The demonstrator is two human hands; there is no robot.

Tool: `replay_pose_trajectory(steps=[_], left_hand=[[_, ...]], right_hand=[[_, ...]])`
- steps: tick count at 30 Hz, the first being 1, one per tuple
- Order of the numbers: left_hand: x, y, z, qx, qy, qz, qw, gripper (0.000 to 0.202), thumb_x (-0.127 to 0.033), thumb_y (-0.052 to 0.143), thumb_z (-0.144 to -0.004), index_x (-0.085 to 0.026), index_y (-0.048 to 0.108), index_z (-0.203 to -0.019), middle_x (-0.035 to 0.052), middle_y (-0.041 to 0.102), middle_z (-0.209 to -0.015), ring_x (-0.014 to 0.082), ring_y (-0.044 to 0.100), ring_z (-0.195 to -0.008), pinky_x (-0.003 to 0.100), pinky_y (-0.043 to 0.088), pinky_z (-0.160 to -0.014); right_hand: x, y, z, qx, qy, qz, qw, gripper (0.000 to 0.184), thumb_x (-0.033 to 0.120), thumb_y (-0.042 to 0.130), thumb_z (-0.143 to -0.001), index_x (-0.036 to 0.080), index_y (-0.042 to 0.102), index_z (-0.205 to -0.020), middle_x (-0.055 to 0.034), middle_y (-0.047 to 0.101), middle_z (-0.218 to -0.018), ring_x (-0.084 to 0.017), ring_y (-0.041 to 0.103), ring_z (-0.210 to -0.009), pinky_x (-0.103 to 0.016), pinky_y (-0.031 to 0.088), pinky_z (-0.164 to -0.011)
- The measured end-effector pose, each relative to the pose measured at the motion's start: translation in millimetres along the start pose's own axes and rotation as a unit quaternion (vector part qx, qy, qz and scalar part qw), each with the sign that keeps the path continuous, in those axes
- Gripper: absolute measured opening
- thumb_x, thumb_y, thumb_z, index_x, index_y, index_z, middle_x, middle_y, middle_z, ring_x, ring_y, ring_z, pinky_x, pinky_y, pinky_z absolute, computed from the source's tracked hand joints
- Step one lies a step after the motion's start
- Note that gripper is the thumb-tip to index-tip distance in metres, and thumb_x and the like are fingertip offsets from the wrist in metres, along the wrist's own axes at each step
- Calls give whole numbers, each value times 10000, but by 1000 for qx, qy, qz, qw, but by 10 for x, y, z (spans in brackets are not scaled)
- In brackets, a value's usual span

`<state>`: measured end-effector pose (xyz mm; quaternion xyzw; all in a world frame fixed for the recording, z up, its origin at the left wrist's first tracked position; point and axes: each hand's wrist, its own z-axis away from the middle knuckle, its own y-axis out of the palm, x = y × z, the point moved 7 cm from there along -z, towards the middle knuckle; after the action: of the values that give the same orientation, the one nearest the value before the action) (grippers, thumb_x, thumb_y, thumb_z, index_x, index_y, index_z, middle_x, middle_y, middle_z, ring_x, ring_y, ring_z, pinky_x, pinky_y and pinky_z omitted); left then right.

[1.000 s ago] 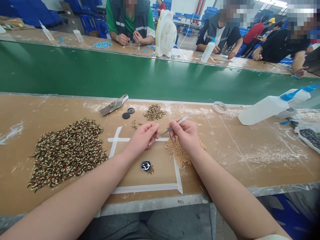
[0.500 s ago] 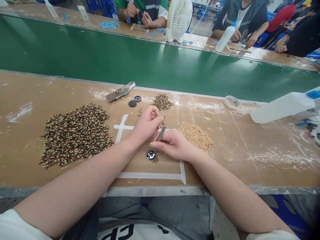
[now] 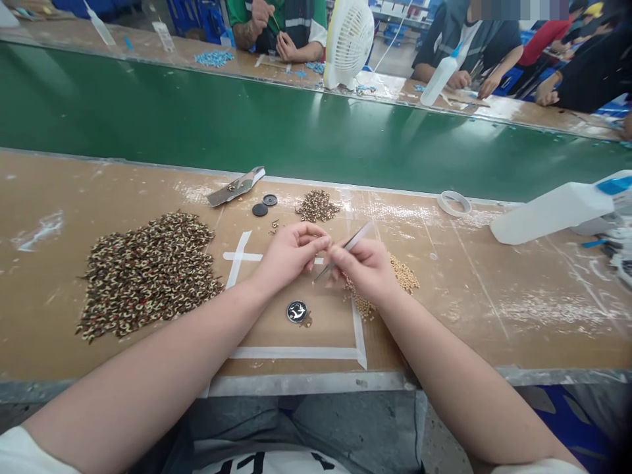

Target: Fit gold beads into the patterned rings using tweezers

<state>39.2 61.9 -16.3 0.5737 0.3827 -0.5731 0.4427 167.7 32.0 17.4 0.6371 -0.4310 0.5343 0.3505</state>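
My left hand (image 3: 296, 252) is pinched, its fingertips meeting those of my right hand; whatever small thing sits between them is too small to make out. My right hand (image 3: 368, 266) grips metal tweezers (image 3: 356, 237), slanting with one end down toward the table. Below both hands lies a small round black dish (image 3: 297, 311) with a shiny dark liquid in it. Partly behind my right hand spreads a pile of tiny tan beads (image 3: 405, 275). Beyond my left hand sits a small heap of dark and cream pieces (image 3: 316, 205).
A large pile of dark and cream curved pieces (image 3: 148, 273) lies at left. Two black round caps (image 3: 260, 209) and a folded strip (image 3: 237, 187) lie farther back. At right are a tape roll (image 3: 454, 204) and a white bottle (image 3: 550, 212). People work beyond the green belt (image 3: 197, 118).
My right hand has lifted the tweezers out of the black dish and moved up to my left fingertips. My left hand has shifted slightly nearer and turned toward it.
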Motion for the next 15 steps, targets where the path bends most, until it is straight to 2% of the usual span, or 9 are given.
replay_pose_trajectory(steps=[3,6,10,15], left_hand=[[-6,-8,0,-1,-6,-18,1000,247,-409,676,-926,-184,642,-1023,51,742,-923,50,487,-474,212,361,-452],[-21,33,15,26,-15,-44,999,246,-407,611,-970,-196,610,-1096,71,747,-1029,52,499,-491,212,357,-455],[-45,85,51,61,-16,-106,992,228,-402,525,-1016,-213,551,-1141,56,743,-1021,61,500,-509,218,371,-487],[-54,100,80,73,-19,-144,987,225,-396,502,-1022,-249,479,-1191,21,743,-955,86,494,-546,238,411,-553]], right_hand=[[11,-331,-50,-126,-24,-38,991,334,503,660,-956,209,688,-800,42,546,-549,-95,542,-436,-252,500,-455],[-22,-517,-92,-199,-25,-40,979,354,534,666,-937,216,679,-783,58,480,-528,-78,456,-422,-255,532,-475],[-103,-549,-139,-221,-4,-17,975,390,564,674,-911,205,670,-759,56,475,-527,-77,451,-442,-258,561,-505],[-196,-533,-164,-223,10,-25,975,388,558,690,-897,199,673,-751,63,472,-523,-71,420,-435,-257,560,-499]])
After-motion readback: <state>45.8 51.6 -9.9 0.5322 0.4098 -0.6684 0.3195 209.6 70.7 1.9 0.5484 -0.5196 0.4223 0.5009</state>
